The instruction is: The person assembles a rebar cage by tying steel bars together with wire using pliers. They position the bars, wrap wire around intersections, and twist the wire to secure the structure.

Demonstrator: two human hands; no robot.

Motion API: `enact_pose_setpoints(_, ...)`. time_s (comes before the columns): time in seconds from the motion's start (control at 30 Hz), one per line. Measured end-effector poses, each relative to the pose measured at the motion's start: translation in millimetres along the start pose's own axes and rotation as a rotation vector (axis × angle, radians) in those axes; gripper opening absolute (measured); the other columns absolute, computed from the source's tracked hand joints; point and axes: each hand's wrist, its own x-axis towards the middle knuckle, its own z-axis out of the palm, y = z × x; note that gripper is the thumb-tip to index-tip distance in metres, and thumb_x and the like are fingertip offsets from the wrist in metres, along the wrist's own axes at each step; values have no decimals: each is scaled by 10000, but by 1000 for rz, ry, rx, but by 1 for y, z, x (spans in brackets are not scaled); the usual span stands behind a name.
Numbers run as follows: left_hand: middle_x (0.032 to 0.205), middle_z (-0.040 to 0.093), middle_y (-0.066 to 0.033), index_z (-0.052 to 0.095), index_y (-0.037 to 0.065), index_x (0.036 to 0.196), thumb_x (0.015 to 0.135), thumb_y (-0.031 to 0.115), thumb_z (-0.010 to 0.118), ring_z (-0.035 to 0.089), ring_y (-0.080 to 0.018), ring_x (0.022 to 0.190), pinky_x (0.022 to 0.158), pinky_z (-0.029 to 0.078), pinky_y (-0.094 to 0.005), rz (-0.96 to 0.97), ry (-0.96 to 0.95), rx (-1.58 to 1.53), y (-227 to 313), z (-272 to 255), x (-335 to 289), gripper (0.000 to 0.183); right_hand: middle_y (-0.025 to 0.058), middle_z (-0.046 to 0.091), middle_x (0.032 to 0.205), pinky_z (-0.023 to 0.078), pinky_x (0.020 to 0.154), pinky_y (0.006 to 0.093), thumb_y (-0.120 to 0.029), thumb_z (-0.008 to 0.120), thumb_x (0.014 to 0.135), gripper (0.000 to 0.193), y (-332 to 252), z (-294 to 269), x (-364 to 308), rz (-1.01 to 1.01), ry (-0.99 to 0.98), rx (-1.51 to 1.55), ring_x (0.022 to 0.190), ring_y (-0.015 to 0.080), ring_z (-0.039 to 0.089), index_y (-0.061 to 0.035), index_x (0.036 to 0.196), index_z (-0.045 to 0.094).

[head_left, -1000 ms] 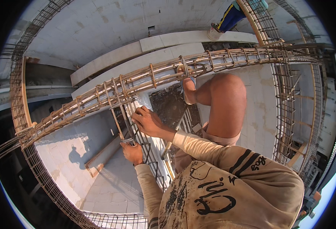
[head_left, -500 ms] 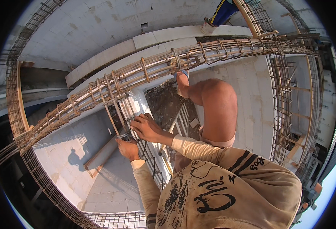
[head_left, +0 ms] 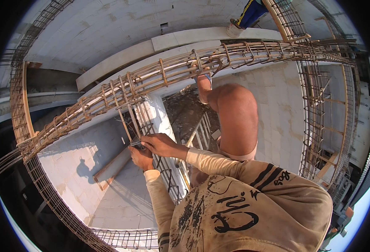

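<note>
My left hand (head_left: 142, 159) is closed around a grey looped piece of metal (head_left: 135, 143), wire or a bent bar; which one I cannot tell. Beside it, my right hand (head_left: 161, 145) has its fingers bent together at the same loop. Whatever they pinch is hidden. Both hands are at a narrow cage of steel bars (head_left: 168, 179) that runs down past my left forearm. Above them, bars slant up to a long, rusty rebar beam cage (head_left: 164, 75) with stirrups around it.
My bent leg (head_left: 237, 115) reaches to the beam cage, the sandalled foot at its bars. A pale ladder-like frame (head_left: 201, 133) stands below. More rebar cages (head_left: 313, 126) line the sides above pale block walls (head_left: 273, 105). Another person's blue-trousered leg (head_left: 252, 14) is at the top.
My right hand has come left and down along the bars to the grey loop beside my left hand. The left hand stays near the loop. The view has shifted slightly.
</note>
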Motion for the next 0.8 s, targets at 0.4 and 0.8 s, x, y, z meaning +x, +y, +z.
enact_pose_setpoints(0.4, 1266, 652, -291, 396, -91, 1482, 812, 289, 733, 653, -467, 1124, 985, 512, -521, -63, -64, 75, 13, -15, -2, 841, 193, 617, 683, 453, 666, 518, -240, 512, 1055, 282, 8, -21, 38, 163, 122, -73, 726, 423, 652, -155, 1325, 507)
enact_pose_setpoints(0.8, 1249, 629, -259, 461, -53, 1350, 778, 277, 798, 633, -433, 1145, 959, 513, -515, -50, -56, -60, 15, -18, 0, 741, 236, 699, 924, 469, 750, 535, -148, 536, 1025, 216, 114, -26, 47, 381, 282, -72, 891, 459, 659, -228, 1171, 674)
